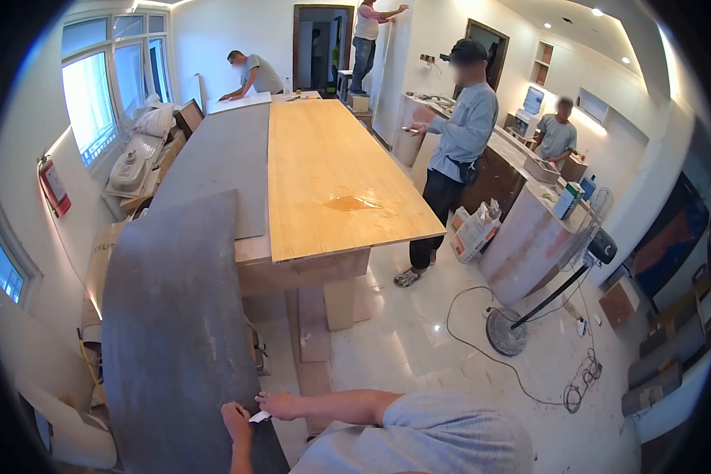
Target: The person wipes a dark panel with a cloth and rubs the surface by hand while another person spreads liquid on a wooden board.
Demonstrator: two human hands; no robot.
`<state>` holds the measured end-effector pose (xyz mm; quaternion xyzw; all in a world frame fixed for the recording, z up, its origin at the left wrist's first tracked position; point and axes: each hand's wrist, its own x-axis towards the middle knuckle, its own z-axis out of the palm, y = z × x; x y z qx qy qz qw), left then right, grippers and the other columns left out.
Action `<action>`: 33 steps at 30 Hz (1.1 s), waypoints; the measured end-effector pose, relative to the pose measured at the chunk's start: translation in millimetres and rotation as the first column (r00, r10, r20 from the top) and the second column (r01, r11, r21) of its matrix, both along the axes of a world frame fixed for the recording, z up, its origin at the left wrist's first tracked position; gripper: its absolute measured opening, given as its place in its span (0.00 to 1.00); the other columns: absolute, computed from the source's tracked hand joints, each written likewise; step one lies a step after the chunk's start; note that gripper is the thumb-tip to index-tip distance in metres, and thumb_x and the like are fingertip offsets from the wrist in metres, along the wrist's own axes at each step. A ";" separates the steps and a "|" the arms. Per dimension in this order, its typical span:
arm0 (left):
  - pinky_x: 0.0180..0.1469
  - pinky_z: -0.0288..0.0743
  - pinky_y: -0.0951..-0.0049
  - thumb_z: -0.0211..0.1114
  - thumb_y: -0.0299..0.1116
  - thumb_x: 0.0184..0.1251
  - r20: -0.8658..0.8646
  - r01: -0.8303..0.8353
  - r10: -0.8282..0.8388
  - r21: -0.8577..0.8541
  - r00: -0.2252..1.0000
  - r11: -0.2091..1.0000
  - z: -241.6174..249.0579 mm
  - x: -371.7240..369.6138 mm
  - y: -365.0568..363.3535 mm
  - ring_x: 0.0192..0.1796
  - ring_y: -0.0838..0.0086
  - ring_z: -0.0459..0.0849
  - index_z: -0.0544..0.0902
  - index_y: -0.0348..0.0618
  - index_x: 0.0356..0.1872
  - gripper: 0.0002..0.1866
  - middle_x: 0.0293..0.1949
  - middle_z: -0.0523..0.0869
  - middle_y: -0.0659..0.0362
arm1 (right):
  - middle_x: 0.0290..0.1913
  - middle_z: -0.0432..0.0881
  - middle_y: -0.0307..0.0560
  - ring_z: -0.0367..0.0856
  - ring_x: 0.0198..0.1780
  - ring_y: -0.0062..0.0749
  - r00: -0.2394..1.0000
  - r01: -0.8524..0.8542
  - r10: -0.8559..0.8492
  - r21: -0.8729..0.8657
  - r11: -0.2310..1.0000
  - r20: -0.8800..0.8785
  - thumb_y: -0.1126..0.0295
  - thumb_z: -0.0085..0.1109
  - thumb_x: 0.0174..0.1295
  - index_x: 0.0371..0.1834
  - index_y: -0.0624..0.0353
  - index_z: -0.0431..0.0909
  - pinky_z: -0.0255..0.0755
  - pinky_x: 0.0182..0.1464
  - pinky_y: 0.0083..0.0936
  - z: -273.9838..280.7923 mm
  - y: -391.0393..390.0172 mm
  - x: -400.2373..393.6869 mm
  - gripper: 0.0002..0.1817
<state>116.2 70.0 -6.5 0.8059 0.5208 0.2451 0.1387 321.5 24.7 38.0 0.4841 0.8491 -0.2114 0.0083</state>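
Observation:
My left hand (237, 421) is closed, its curled fingers at the left end of a small white flat piece (260, 416). My right hand (280, 405) comes in from the right and pinches the same piece from its other side. What the piece is made of is too small to tell. Both hands are over the near right edge of a long dark grey sheet (178, 308). Beyond it lie a lighter grey sheet (221, 170) and a yellow wood-grain panel (324, 150) with a wet, shiny puddle (354, 203) on its near half.
A person in a cap (462, 118) stands right of the panel. Another person (257, 75) leans over the far end; others are at the back wall and right counter (521, 229). A pedestal fan (513, 328) and loose cable (581, 379) occupy the right floor.

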 end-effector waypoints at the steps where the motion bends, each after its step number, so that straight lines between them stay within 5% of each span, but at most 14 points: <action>1: 0.51 0.74 0.55 0.66 0.23 0.59 0.127 -0.055 0.058 -0.023 0.990 0.998 13.9 5.2 -16.5 0.48 0.52 0.78 0.81 0.35 0.42 0.10 0.41 0.78 0.48 | 0.77 0.67 0.52 0.62 0.79 0.47 1.000 -0.005 0.005 0.007 1.000 0.003 0.71 0.63 0.60 0.57 0.60 0.77 0.79 0.63 0.41 -1.7 0.7 -0.6 0.20; 2: 0.52 0.74 0.55 0.67 0.23 0.60 0.254 -0.106 0.115 -0.050 0.960 0.993 23.1 11.7 -22.4 0.48 0.52 0.78 0.82 0.33 0.44 0.11 0.42 0.78 0.48 | 0.77 0.67 0.52 0.61 0.79 0.47 1.000 0.003 -0.004 0.013 1.000 0.005 0.71 0.63 0.60 0.57 0.60 0.77 0.79 0.63 0.41 -3.6 3.5 1.1 0.20; 5: 0.49 0.75 0.56 0.69 0.24 0.61 0.134 -0.026 0.007 0.144 0.991 0.989 16.8 4.4 -23.4 0.46 0.52 0.79 0.85 0.32 0.43 0.11 0.40 0.80 0.49 | 0.77 0.66 0.52 0.61 0.80 0.46 1.000 0.023 -0.023 0.007 1.000 0.004 0.71 0.63 0.60 0.57 0.59 0.77 0.80 0.63 0.42 -9.4 0.7 -2.7 0.20; 11: 0.45 0.76 0.56 0.71 0.22 0.57 0.158 0.112 -0.113 0.019 0.981 0.994 6.6 -14.5 -1.1 0.41 0.54 0.81 0.87 0.37 0.35 0.06 0.36 0.82 0.53 | 0.78 0.65 0.50 0.60 0.80 0.45 0.998 0.056 -0.055 -0.011 0.998 0.013 0.71 0.59 0.63 0.57 0.59 0.77 0.80 0.62 0.46 3.8 -5.2 -4.0 0.18; 14: 0.45 0.77 0.56 0.70 0.24 0.58 0.079 0.185 -0.180 -0.070 0.981 0.980 25.9 -15.8 7.8 0.43 0.54 0.82 0.87 0.38 0.33 0.03 0.36 0.82 0.53 | 0.79 0.64 0.49 0.60 0.80 0.45 0.998 0.058 -0.058 -0.013 0.998 0.011 0.72 0.57 0.64 0.57 0.59 0.77 0.80 0.62 0.48 3.4 -4.0 -2.9 0.18; 20: 0.50 0.78 0.56 0.65 0.29 0.63 -0.253 0.348 -0.332 0.020 0.909 0.937 23.6 -15.1 22.3 0.47 0.54 0.80 0.82 0.39 0.36 0.05 0.40 0.81 0.50 | 0.79 0.63 0.50 0.60 0.80 0.46 0.997 0.079 -0.079 0.016 0.997 0.015 0.72 0.57 0.63 0.57 0.59 0.77 0.80 0.61 0.50 -3.2 -2.9 -5.5 0.18; 23: 0.51 0.77 0.56 0.64 0.29 0.64 -0.399 0.220 -0.231 -0.072 0.887 0.973 18.9 -3.4 23.0 0.48 0.53 0.80 0.80 0.37 0.38 0.06 0.42 0.80 0.47 | 0.79 0.63 0.51 0.60 0.80 0.47 0.994 0.109 -0.109 0.001 0.994 0.002 0.72 0.57 0.63 0.57 0.59 0.77 0.80 0.61 0.50 -0.8 -8.1 -9.0 0.18; 29: 0.49 0.76 0.52 0.63 0.29 0.60 -0.225 0.139 -0.127 0.037 0.966 0.990 4.8 2.1 23.4 0.46 0.49 0.79 0.78 0.37 0.34 0.07 0.39 0.79 0.46 | 0.76 0.66 0.57 0.63 0.78 0.47 0.997 0.072 -0.070 0.083 0.994 -0.026 0.71 0.57 0.63 0.55 0.63 0.78 0.80 0.61 0.45 -8.7 -7.0 -11.1 0.17; 33: 0.46 0.74 0.51 0.62 0.28 0.59 -0.043 0.063 -0.067 -0.080 0.997 0.995 5.9 3.2 19.5 0.43 0.47 0.79 0.77 0.37 0.31 0.05 0.36 0.78 0.45 | 0.75 0.68 0.59 0.65 0.77 0.48 0.997 0.071 -0.068 0.117 0.991 -0.032 0.70 0.57 0.63 0.55 0.64 0.78 0.81 0.60 0.44 -14.4 -5.9 -11.5 0.18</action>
